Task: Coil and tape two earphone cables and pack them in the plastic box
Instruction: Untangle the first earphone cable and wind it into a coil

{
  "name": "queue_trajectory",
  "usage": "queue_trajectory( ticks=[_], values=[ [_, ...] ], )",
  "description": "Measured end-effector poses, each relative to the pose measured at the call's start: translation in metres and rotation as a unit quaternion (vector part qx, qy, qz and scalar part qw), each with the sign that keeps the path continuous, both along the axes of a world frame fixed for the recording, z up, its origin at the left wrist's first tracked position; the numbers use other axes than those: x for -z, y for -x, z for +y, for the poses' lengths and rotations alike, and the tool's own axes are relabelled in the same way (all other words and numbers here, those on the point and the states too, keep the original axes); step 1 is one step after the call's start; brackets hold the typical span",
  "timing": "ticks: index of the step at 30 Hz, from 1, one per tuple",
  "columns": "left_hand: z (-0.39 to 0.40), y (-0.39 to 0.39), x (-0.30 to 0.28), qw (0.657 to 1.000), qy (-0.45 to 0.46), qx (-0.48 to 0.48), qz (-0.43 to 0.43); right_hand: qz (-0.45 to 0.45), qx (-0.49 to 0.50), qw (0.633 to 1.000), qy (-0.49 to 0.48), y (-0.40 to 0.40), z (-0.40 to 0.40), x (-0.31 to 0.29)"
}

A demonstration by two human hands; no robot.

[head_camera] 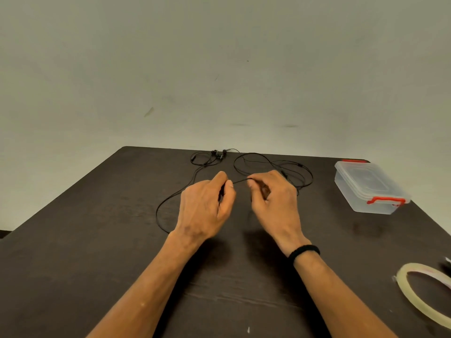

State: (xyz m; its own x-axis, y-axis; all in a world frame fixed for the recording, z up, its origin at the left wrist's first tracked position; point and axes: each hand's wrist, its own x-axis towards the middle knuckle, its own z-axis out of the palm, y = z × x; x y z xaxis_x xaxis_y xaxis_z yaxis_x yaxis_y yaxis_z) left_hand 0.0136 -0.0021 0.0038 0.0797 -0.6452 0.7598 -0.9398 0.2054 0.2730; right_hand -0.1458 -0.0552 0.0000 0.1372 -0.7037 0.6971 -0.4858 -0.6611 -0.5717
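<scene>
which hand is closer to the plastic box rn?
Right. The right hand pinches the cable at table centre, left of the plastic box; the left hand sits farther left.

Illumination is even and moderate, with a dull greenish cast over the wall (219,69). Soft shadows fall on the table (73,264) beneath and toward the viewer from the left hand (205,206) and right hand (273,203), consistent with light from above and ahead. No hard glare; faint sheen on the plastic box (366,186). Wide-angle distortion splays the table edges. The tape roll (412,296) at the frame margin is soft and stretched. Fine cable detail is slightly smeared.
</scene>
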Motion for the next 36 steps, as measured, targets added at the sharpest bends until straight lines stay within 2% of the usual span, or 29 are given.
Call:
queue_trajectory(
  ticks=[3,5,6,8,10,14,18,21,26,31,34,36],
  values=[
    [0.0,-0.006,-0.004,0.999,0.001,-0.026,0.031,-0.079,0.073,0.988,-0.114,0.013,-0.012,-0.001],
    [-0.001,-0.009,-0.005,0.998,-0.001,-0.035,0.045,-0.065,0.106,0.977,-0.171,0.023,-0.018,-0.002],
    [-0.001,-0.009,-0.004,0.998,-0.001,-0.035,0.049,-0.027,0.125,0.975,-0.181,0.026,-0.018,-0.002],
    [-0.001,-0.007,-0.003,0.998,-0.006,-0.037,0.051,0.078,0.155,0.973,-0.155,0.023,-0.011,-0.005],
    [-0.001,-0.004,-0.002,0.998,-0.009,-0.046,0.042,0.164,0.144,0.972,-0.093,0.013,0.002,-0.011],
    [-0.001,0.0,-0.003,0.999,-0.016,-0.041,0.02,0.235,0.068,0.969,-0.02,-0.007,0.02,-0.013],
    [0.001,0.005,0.0,1.0,-0.029,-0.006,0.006,0.164,-0.005,0.986,0.041,-0.011,0.024,-0.007],
    [0.001,0.007,0.0,1.0,-0.026,-0.009,0.007,0.146,0.026,0.988,0.047,-0.01,0.023,-0.006],
    [0.0,-0.001,-0.004,0.999,-0.018,-0.035,0.02,0.095,0.092,0.989,-0.061,0.0,0.011,-0.006],
    [-0.001,-0.013,-0.008,0.998,-0.014,-0.039,0.054,0.016,0.17,0.971,-0.166,0.022,-0.007,-0.011],
    [-0.002,-0.02,-0.009,0.998,-0.017,-0.028,0.056,0.037,0.189,0.959,-0.208,0.029,-0.009,-0.012],
    [-0.001,-0.018,-0.008,0.999,-0.024,-0.015,0.04,0.097,0.174,0.964,-0.177,0.024,-0.005,-0.012]
  ],
)
